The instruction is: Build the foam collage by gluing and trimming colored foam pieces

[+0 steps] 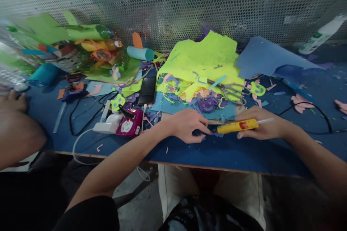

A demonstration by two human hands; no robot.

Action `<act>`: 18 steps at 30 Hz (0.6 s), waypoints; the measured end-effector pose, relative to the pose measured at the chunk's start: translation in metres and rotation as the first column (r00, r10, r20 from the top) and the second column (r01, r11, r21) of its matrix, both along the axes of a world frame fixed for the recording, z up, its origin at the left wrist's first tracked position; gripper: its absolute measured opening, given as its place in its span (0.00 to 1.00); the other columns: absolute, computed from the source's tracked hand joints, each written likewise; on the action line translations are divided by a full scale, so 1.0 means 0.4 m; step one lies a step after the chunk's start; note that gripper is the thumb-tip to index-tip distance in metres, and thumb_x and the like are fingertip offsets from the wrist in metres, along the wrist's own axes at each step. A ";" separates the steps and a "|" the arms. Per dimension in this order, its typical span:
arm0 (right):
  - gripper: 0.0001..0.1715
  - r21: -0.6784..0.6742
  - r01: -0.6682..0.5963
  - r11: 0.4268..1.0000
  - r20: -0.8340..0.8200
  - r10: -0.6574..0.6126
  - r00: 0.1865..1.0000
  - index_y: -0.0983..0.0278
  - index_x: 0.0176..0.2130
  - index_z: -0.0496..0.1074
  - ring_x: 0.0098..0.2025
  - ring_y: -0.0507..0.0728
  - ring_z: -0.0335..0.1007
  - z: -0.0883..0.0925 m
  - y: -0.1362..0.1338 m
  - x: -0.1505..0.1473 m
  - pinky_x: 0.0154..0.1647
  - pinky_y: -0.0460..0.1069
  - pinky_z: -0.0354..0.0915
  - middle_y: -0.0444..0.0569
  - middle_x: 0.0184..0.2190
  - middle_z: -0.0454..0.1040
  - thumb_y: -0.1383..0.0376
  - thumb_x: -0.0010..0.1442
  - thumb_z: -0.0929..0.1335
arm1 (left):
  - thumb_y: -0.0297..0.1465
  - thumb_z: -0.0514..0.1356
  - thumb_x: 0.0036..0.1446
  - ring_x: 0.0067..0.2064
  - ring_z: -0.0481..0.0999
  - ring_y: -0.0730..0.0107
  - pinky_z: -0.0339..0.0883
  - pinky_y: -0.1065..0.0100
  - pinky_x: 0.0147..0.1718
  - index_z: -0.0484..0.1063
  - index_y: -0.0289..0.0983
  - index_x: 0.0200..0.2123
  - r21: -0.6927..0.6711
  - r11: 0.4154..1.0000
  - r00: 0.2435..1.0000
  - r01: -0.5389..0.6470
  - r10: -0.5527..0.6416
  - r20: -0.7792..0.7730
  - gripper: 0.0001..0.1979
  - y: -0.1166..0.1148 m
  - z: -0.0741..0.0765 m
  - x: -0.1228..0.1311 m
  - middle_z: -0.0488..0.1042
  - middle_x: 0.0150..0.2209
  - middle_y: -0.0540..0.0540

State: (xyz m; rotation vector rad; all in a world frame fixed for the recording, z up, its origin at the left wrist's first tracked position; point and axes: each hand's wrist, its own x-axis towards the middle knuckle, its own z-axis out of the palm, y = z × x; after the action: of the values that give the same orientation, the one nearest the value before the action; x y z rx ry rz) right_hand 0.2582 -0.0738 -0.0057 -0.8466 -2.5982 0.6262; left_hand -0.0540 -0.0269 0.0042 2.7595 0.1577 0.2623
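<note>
My right hand [261,126] grips a yellow glue gun [237,126] lying flat, its tip pointing left and a clear glue stick poking out to the right. My left hand [187,124] rests just left of that tip, its fingers pinching a small dark foam piece [199,132] against the blue table [230,151]. Both hands sit near the table's front edge.
Scissors [230,90] lie on yellow-green foam sheets [200,61] behind my hands. A black phone [147,90], a pink power strip [130,122], a white charger [107,124] and cables lie to the left. Another person's arm [16,130] rests at far left. A perforated metal screen stands behind.
</note>
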 end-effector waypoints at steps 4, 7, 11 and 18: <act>0.20 -0.003 0.002 1.000 -0.010 -0.002 1.000 0.59 0.26 0.64 0.22 0.48 0.58 0.001 -0.002 0.001 0.27 0.46 0.49 0.36 0.20 0.63 0.53 0.59 0.73 | 0.33 0.60 0.62 0.33 0.78 0.67 0.67 0.65 0.34 0.83 0.45 0.47 -0.012 1.000 1.000 0.004 -0.004 -0.013 0.14 0.000 0.007 0.002 0.82 0.39 0.44; 0.20 0.016 0.007 1.000 0.001 -0.007 1.000 0.59 0.26 0.66 0.23 0.48 0.59 -0.004 0.000 0.006 0.27 0.47 0.49 0.37 0.21 0.64 0.52 0.60 0.72 | 0.32 0.60 0.62 0.33 0.78 0.67 0.67 0.65 0.34 0.84 0.45 0.46 -0.021 1.000 1.000 0.002 -0.002 -0.019 0.14 -0.001 0.010 0.004 0.82 0.39 0.44; 0.18 0.050 0.005 0.999 0.004 -0.005 1.000 0.59 0.27 0.68 0.24 0.50 0.61 -0.007 0.003 0.012 0.29 0.47 0.49 0.39 0.22 0.67 0.51 0.61 0.72 | 0.32 0.60 0.62 0.34 0.78 0.67 0.66 0.66 0.33 0.84 0.45 0.47 -0.046 0.999 0.999 -0.009 0.007 -0.041 0.14 -0.002 0.015 0.004 0.83 0.39 0.44; 0.18 0.052 -0.004 0.999 0.004 0.003 1.000 0.60 0.27 0.68 0.24 0.49 0.62 0.002 0.001 0.021 0.28 0.47 0.50 0.39 0.22 0.67 0.53 0.60 0.73 | 0.33 0.60 0.63 0.34 0.78 0.68 0.66 0.66 0.33 0.83 0.47 0.48 -0.074 0.997 0.997 -0.033 0.028 -0.068 0.14 0.000 0.018 0.000 0.83 0.41 0.45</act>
State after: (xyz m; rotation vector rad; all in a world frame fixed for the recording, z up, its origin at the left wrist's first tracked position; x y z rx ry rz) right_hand 0.2667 -0.0736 -0.0048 -0.8280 -2.6083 0.5552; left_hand -0.0541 -0.0270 0.0115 2.6941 0.2226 0.1691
